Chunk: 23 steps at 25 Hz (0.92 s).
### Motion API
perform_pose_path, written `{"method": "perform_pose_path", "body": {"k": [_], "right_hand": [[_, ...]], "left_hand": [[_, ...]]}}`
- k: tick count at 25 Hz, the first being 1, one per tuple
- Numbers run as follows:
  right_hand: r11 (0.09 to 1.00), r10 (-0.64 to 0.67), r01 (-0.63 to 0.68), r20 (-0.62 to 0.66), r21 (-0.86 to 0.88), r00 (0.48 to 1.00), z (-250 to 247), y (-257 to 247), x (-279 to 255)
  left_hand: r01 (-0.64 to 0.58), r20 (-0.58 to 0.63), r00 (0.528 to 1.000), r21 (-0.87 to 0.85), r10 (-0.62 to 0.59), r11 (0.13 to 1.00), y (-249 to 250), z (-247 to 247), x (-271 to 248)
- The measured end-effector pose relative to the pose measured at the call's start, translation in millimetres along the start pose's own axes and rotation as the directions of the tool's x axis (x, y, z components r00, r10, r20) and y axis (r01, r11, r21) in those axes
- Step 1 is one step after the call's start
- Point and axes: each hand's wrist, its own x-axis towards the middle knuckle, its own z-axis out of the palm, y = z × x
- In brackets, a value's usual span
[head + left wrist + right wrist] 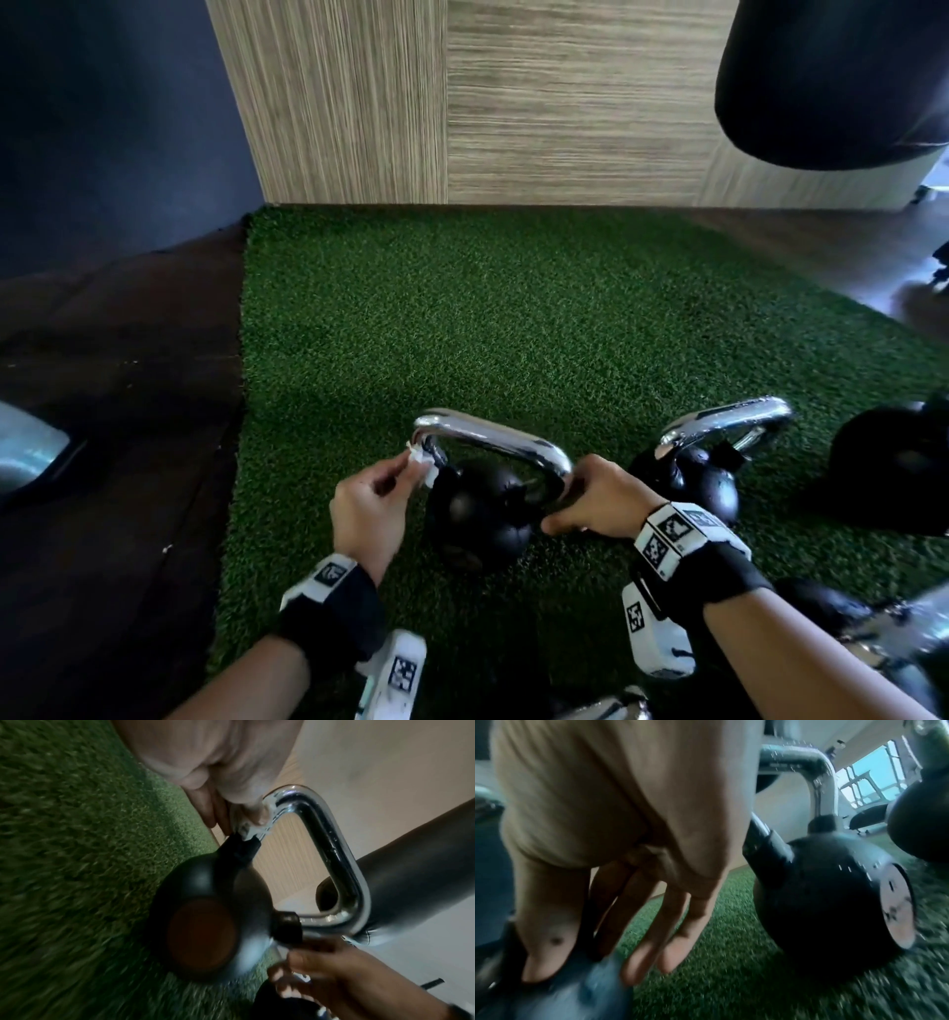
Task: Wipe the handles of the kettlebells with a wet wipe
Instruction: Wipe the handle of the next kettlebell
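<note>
A black kettlebell [480, 509] with a chrome handle [493, 444] stands on the green turf [513, 308] in front of me. My left hand [408, 467] pinches a small crumpled white wet wipe [422, 456] against the left leg of that handle. The left wrist view shows the wipe [253, 829] wrapped on the chrome just above the black collar. My right hand [590, 498] rests at the base of the handle's right leg. In the right wrist view its fingers [641, 953] lie straight down on the ball, thumb apart.
A second chrome-handled kettlebell [703, 483] stands just right of my right hand, with another dark weight [898, 473] beyond it. More weights [873, 627] lie at the bottom right. A black punching bag [832, 77] hangs upper right before a wood-panel wall [513, 103]. Dark flooring [128, 411] borders the turf on the left.
</note>
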Motion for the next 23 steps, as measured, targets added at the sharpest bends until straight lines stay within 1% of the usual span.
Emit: {"method": "perform_pose_path", "body": {"k": [2,4,5,7,8,9,11,12,14,15,16,18,20,22,23], "right_hand": [[0.992,-0.009,0.025,0.125,-0.127,0.992,-4.2,-10.6,-6.5],[0.982,-0.052,0.093,0.233,-0.167,0.971,-1.8,-23.0,-7.3],[0.978,-0.065,0.113,0.257,-0.175,0.964,0.2,-30.2,-6.2],[0.980,-0.052,0.106,0.293,-0.170,0.955,1.0,-43.6,-2.5],[0.989,-0.020,0.061,0.284,-0.138,0.959,0.8,-46.2,3.6],[0.996,0.014,0.007,0.234,-0.091,0.972,0.5,-48.2,10.0],[0.998,0.059,-0.058,0.044,-0.009,0.997,3.6,-48.9,25.2],[0.998,0.064,-0.064,0.007,0.010,0.998,7.8,-48.4,32.7],[0.998,0.014,-0.019,0.094,0.052,0.995,22.4,-50.5,42.6],[0.995,0.011,-0.024,0.126,0.095,0.992,30.1,-49.8,45.7],[0.990,0.018,-0.036,0.127,0.139,0.992,35.6,-47.8,47.8],[0.976,0.048,-0.065,0.084,0.207,0.995,41.6,-42.4,50.6],[0.980,0.078,-0.086,0.052,0.178,0.996,44.0,-37.7,51.0],[0.984,0.099,-0.103,0.035,0.147,0.994,44.6,-37.9,50.1],[0.982,0.103,-0.106,0.028,0.154,0.994,43.8,-39.4,49.1]], "left_hand": [[0.038,0.070,0.997,0.009,-0.039,0.999,9.3,11.7,23.4],[0.068,0.177,0.982,0.013,-0.069,0.998,22.0,26.2,41.6],[0.048,0.227,0.972,0.036,-0.055,0.998,28.0,32.8,48.6],[0.020,0.314,0.949,0.067,-0.040,0.998,38.0,40.5,56.5],[0.026,0.348,0.936,0.078,-0.052,0.997,40.3,41.4,58.9],[0.031,0.374,0.925,0.097,-0.066,0.995,40.5,40.9,59.5],[-0.015,0.394,0.918,0.154,-0.047,0.988,38.0,36.9,55.1],[-0.065,0.387,0.922,0.180,-0.010,0.981,37.9,35.2,51.1],[-0.139,0.367,0.928,0.200,0.057,0.970,39.9,35.1,48.6],[-0.136,0.357,0.932,0.186,0.062,0.973,43.7,36.2,50.6],[-0.106,0.344,0.938,0.151,0.048,0.983,47.9,37.4,53.7],[-0.020,0.300,0.954,0.022,0.013,1.000,53.5,39.8,60.1],[0.018,0.281,0.960,-0.065,0.001,0.998,54.0,43.1,64.8],[0.069,0.302,0.953,-0.092,-0.038,0.993,53.0,44.8,67.3],[0.099,0.319,0.946,-0.133,-0.052,0.986,54.7,45.0,67.5]]}}
